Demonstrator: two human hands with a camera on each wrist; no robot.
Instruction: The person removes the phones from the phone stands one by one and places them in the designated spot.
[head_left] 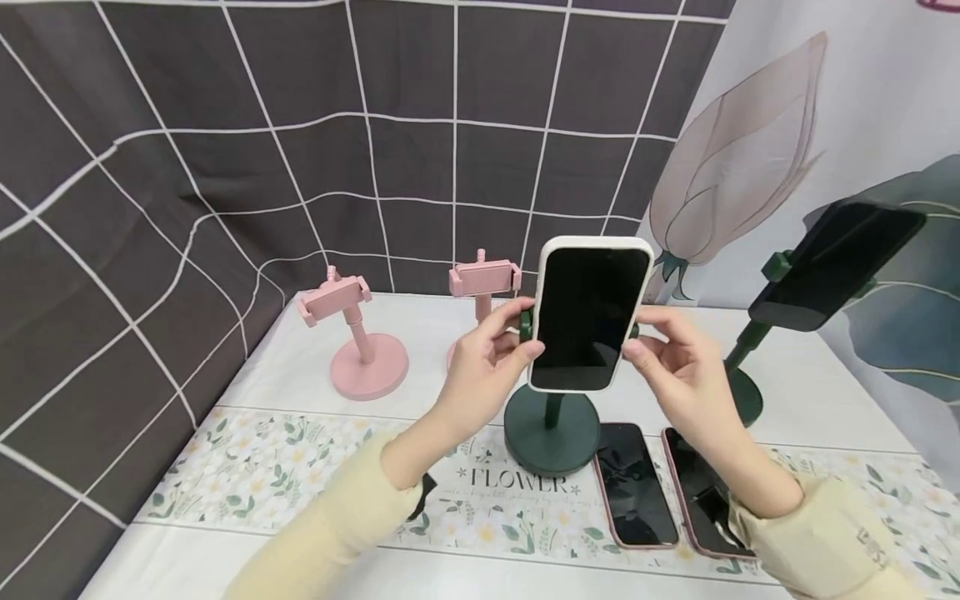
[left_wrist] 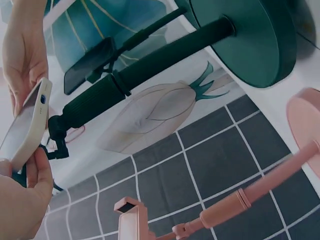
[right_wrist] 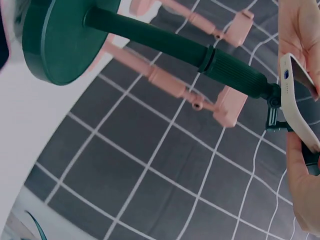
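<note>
A smartphone in a white case (head_left: 591,321), its dark screen facing me, sits upright at the top of a dark green phone stand (head_left: 551,435). My left hand (head_left: 483,362) pinches its left edge beside a green clamp jaw, thumb at the front. On the opposite edge my right hand (head_left: 686,367) pinches the phone near the other clamp end, thumb at the lower right. From the side, in the left wrist view, the green stand's ribbed pole (left_wrist: 95,100) meets a hinged joint behind the phone (left_wrist: 32,125). The right wrist view shows the phone (right_wrist: 295,100) between both hands.
Two pink phone stands (head_left: 367,367) (head_left: 483,279) stand at the back left and middle. To the right, another green stand (head_left: 742,396) carries a dark phone (head_left: 836,262). Two phones (head_left: 636,487) (head_left: 701,500) lie on the floral cloth (head_left: 300,467). A dark grid curtain (head_left: 405,167) hangs behind.
</note>
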